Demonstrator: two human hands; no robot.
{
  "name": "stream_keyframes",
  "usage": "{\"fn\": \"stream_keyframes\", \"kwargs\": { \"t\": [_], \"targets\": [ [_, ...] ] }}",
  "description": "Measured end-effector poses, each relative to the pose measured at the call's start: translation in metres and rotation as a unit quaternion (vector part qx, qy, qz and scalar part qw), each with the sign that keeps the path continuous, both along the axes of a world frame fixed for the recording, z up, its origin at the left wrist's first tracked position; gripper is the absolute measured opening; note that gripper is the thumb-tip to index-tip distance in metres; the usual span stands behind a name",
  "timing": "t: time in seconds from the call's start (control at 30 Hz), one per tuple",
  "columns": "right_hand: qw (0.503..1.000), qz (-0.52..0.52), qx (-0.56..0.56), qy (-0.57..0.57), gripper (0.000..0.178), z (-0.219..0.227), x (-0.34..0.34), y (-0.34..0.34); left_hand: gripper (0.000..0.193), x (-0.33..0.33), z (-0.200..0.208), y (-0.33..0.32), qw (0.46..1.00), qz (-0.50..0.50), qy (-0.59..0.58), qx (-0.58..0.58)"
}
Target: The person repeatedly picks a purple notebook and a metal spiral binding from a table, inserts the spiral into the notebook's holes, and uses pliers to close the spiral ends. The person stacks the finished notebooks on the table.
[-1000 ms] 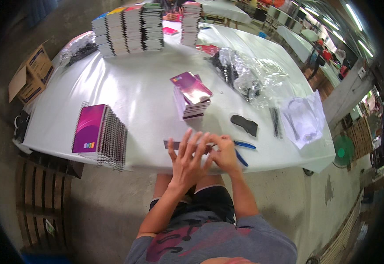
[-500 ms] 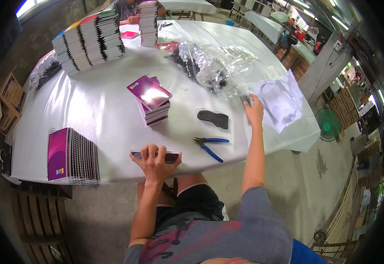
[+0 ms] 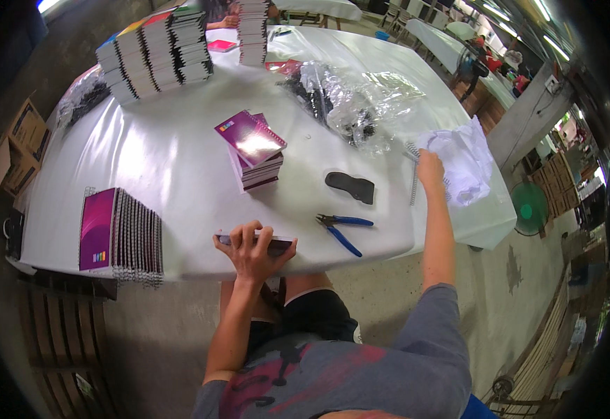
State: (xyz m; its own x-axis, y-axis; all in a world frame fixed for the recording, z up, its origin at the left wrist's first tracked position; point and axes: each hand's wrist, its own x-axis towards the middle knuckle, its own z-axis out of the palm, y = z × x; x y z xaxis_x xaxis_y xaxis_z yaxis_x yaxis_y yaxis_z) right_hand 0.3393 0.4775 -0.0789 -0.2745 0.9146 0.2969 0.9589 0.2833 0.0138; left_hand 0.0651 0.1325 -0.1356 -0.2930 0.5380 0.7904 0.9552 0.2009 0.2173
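Note:
At the table's near edge my left hand (image 3: pixel 255 255) is closed round a small dark-covered notebook (image 3: pixel 278 244), its fingers over the top. Out to the right, my right hand (image 3: pixel 431 172) has its fingers curled down on spiral binding wires (image 3: pixel 413 184), beside crumpled white wrapping (image 3: pixel 474 162). The fingertips are partly hidden. Between the hands lie blue-handled cutting pliers (image 3: pixel 347 234) with jaws apart and a flat black rounded piece (image 3: pixel 351 187). Ahead of my left hand is a stack of purple notebooks (image 3: pixel 255 148), the top ones turned askew.
On the left, a row of purple notebooks (image 3: pixel 99 229) has wires jutting past the table's front edge. Tall notebook stacks (image 3: pixel 158 56) stand far left, near another person's hand (image 3: pixel 230 21). Clear plastic bags (image 3: pixel 350 105) with dark contents lie at the back. A cardboard box (image 3: pixel 25 143) sits left.
My right hand has shifted right over the wires and wrapping, its fingers now curled downward. My left hand keeps its hold on the notebook. The whole view has shifted slightly.

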Motion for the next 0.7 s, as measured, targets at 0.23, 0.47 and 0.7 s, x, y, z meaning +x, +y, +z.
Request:
{"fn": "stream_keyframes", "kwargs": {
  "t": [0.23,0.47,0.7],
  "targets": [
    [0.989,0.124,0.083,0.008,0.04,-0.015,0.037,0.025,0.037,-0.007,0.016,-0.005,0.999,-0.001,-0.027,0.024],
    [0.98,0.123,0.085,0.132,0.042,0.062,-0.043,-0.093,0.039,-0.011,0.003,-0.001,0.999,0.0,-0.03,0.028],
    [0.817,0.373,-0.272,0.346,0.021,0.039,-0.124,-0.243,0.042,-0.012,0.0,-0.002,0.999,0.02,-0.04,0.026]
  ]
}}
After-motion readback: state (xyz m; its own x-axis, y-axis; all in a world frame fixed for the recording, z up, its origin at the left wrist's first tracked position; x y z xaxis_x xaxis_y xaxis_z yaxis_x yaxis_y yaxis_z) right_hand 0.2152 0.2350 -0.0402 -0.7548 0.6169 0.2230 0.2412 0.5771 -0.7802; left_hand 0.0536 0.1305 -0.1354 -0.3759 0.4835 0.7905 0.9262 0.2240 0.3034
